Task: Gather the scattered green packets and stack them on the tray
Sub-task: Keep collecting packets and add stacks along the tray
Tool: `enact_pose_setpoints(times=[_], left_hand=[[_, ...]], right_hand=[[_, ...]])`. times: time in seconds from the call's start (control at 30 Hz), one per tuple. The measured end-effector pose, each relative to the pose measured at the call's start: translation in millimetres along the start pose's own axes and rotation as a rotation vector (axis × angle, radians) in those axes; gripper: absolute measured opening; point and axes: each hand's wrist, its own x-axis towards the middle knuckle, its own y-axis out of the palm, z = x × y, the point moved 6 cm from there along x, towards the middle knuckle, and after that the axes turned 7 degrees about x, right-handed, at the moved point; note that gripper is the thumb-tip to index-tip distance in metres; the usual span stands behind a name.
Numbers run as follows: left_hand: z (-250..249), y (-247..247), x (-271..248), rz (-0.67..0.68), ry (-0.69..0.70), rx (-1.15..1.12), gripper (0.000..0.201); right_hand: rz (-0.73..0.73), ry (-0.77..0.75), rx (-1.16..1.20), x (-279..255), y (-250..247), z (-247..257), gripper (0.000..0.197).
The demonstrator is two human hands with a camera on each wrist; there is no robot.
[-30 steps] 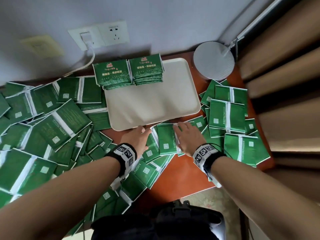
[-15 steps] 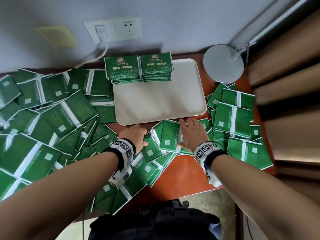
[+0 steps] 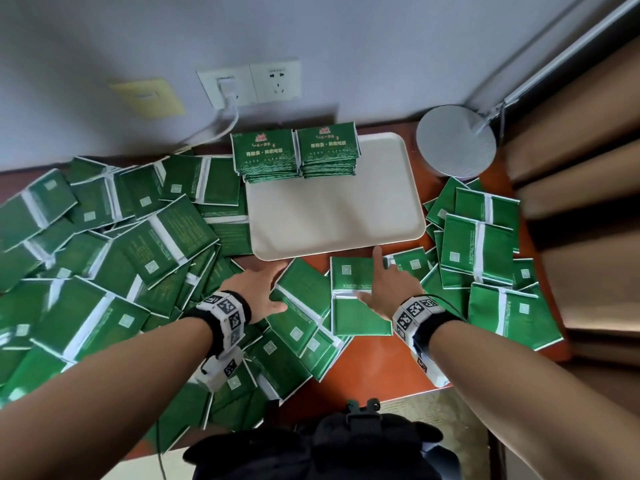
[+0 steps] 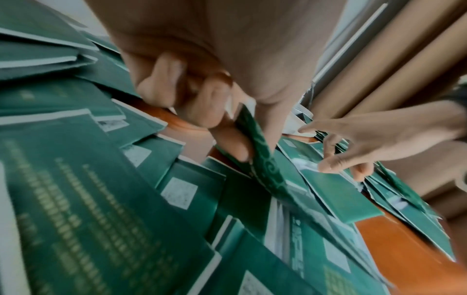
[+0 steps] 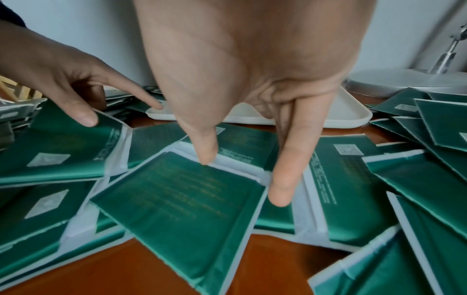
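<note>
Left hand (image 3: pixel 258 292) shifted right onto packet (image 3: pixel 304 289) | tray (image 3: pixel 332 223): two stacks (image 3: pixel 294 152)

Bare forearms; each wrist wears a black band (image 3: pixel 221 327) carrying white blocks (printed with black square markers) (image 3: pixel 414 311).

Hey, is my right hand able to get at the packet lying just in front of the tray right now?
Probably yes. The right hand already hovers over that packet, fingers straight and pointing down at it, nothing lying on top of it. The left hand is busy pinching a neighbouring packet, clear of the way.
</note>
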Motion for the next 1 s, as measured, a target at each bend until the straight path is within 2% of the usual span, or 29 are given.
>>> enact_pose_setpoints(times=[0.1,0.2,0.37,0.47,0.57,0.67,0.77,0.9,1.0], left_hand=[[-12.4,4.6,-4.5,0.035,0.141,0.009,0.061],[-10.7,9.1,-3.3,0.064,0.149,0.039,0.046],[6.8,14.7,-5.6,0.071,0.09,-0.054,0.056],[16.9,22.5,-6.6,0.093,0.052,-0.07,0.059],[11.9,28.4,-7.0,0.14,0.087,-0.07,0.055],[3.4,21.8,-6.8,0.106,0.123,0.026,0.052],[-0.2,10.4,-1.9,0.03,0.092,0.113,0.044],[-9.4,1.7,11.0,-0.086,0.096,0.065,0.032],[-18.0,2.6,18.4,-0.123,0.141,0.047,0.032]], right_hand=[[0.026,-0.039,-0.077,-5.3,-0.4,9.6,0.091],[-0.018,-0.093,-0.147,-9.1,-5.5,17.3,0.079],[-0.088,-0.271,-0.173,-9.5,-7.6,34.8,0.07],[-0.053,-0.316,-0.156,-9.6,-3.3,42.2,0.07],[-0.014,-0.345,-0.168,-10.7,1.0,48.7,0.072],[0.0,-0.388,-0.161,-12.4,2.3,54.2,0.07],[-0.002,-0.422,-0.131,-12.2,0.9,56.6,0.063],[-0.064,-0.422,-0.111,-9.4,-4.1,55.1,0.05],[-0.072,-0.391,-0.081,-3.7,-6.2,51.6,0.042]])
